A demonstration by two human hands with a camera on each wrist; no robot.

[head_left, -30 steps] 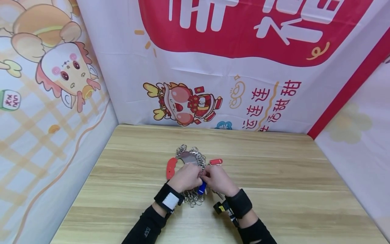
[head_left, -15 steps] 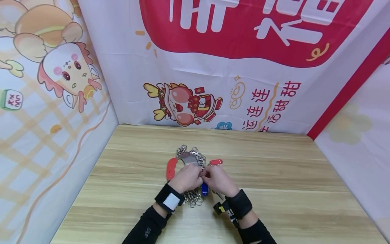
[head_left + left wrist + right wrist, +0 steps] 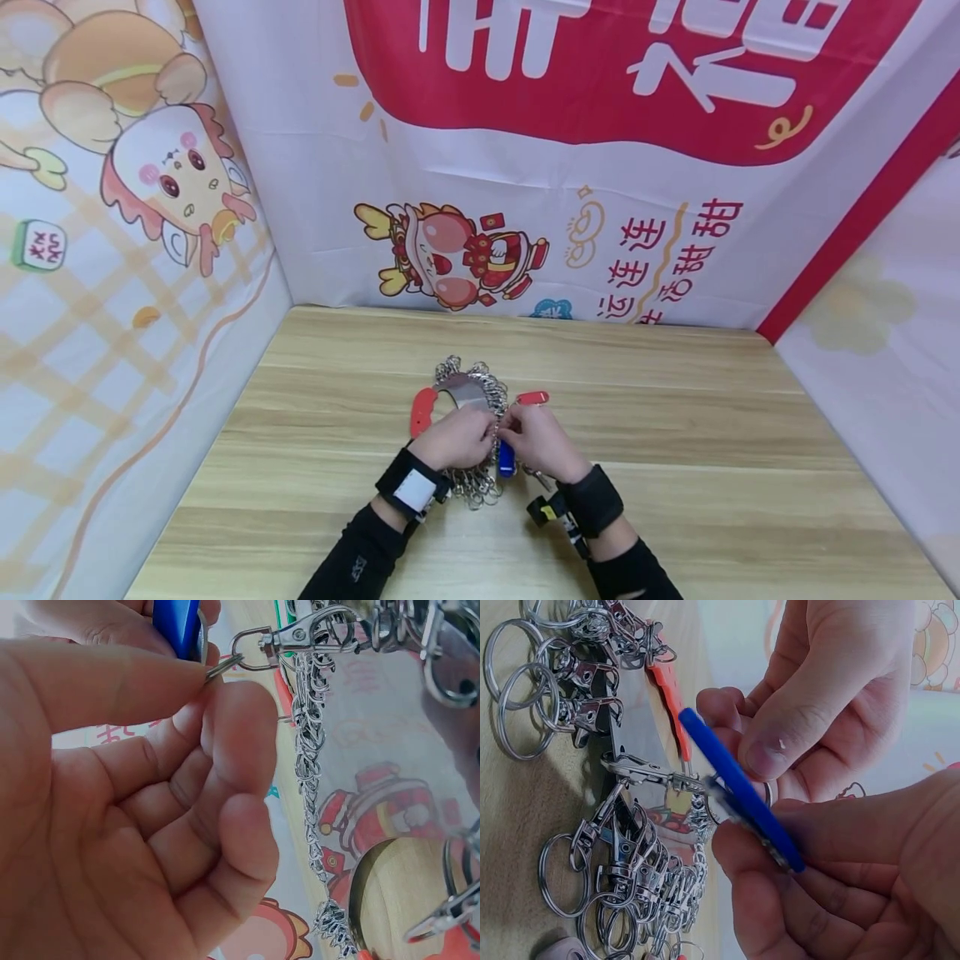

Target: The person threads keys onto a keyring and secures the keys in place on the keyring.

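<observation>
My left hand (image 3: 459, 437) pinches a split ring (image 3: 222, 667) between thumb and index finger. That ring is linked to the loop of a silver swivel clasp (image 3: 300, 636), which hangs on a large metal hoop plate (image 3: 467, 392). My right hand (image 3: 542, 439) is right beside it, thumb and index finger pinching at the blue key tag (image 3: 742, 791); the tag hides the exact contact. In the head view the blue tag hangs below the fingertips. Many clasps with rings (image 3: 630, 877) line the plate's edge, and a red grip (image 3: 422, 412) forms its left side.
A red key tag (image 3: 533, 398) lies just beyond my right hand. Keys (image 3: 537, 479) lie partly under that hand. The wooden table (image 3: 675, 400) is bounded by a printed cloth (image 3: 300, 208) at the back and sides.
The blue key tag has swung from a tilt to hanging straighter, slightly to the right. My left wrist has moved a little left; the right hand stays almost in place.
</observation>
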